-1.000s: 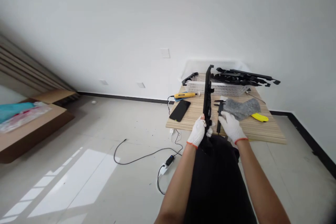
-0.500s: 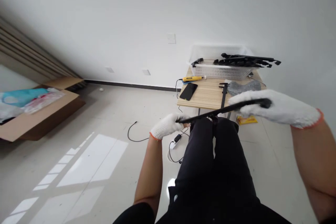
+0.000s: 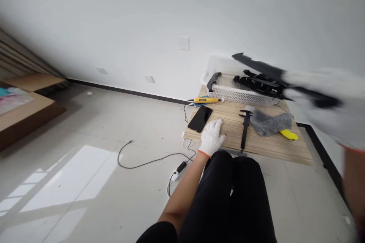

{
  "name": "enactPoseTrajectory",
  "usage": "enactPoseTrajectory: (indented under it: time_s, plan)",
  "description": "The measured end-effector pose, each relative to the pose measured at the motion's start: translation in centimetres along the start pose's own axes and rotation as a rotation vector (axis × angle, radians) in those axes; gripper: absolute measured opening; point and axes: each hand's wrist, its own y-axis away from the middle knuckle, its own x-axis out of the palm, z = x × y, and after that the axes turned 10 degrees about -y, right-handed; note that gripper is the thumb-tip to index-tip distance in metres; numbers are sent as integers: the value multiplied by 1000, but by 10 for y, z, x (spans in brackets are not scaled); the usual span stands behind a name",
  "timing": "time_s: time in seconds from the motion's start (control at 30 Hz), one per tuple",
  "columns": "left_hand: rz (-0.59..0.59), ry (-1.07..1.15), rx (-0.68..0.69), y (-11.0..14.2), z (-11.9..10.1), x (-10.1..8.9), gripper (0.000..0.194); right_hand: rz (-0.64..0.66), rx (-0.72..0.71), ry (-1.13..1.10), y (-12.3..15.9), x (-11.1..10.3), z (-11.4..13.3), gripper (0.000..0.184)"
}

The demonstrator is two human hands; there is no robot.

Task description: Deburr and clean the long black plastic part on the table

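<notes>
My left hand (image 3: 211,137), in a white knit glove with an orange cuff, rests on the front edge of the wooden table (image 3: 231,115). Its thumb and fingers are apart and hold nothing. A black phone (image 3: 200,118) lies just beyond its fingertips. At the right, my gloved right hand (image 3: 327,102), smeared by motion, grips a long black plastic strip (image 3: 261,67). One end of the strip reaches over a white plastic basket (image 3: 236,93). Several similar black parts (image 3: 261,83) lie in the basket, and some are hidden behind the strip.
On the table are a yellow pen-like tool (image 3: 205,100), a black caliper (image 3: 245,131), a grey cloth (image 3: 269,122) and a yellow object (image 3: 289,134). Cables (image 3: 154,160) and a power adapter (image 3: 181,166) lie on the floor. An open cardboard box (image 3: 34,115) stands at left.
My left hand has let go of the black strip and come down on the table edge. My right hand has carried the strip up and right, over the basket. The view has shifted.
</notes>
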Motion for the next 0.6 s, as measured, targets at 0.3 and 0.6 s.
enactPoseTrajectory:
  time_s: [0.3,0.6]
  plan:
    - [-35,-57,22,2,7,15,32,375,-35,196,-135,203,-62,40]
    - [-24,-113,57,2,5,17,29,540,36,56,-132,249,-34,36]
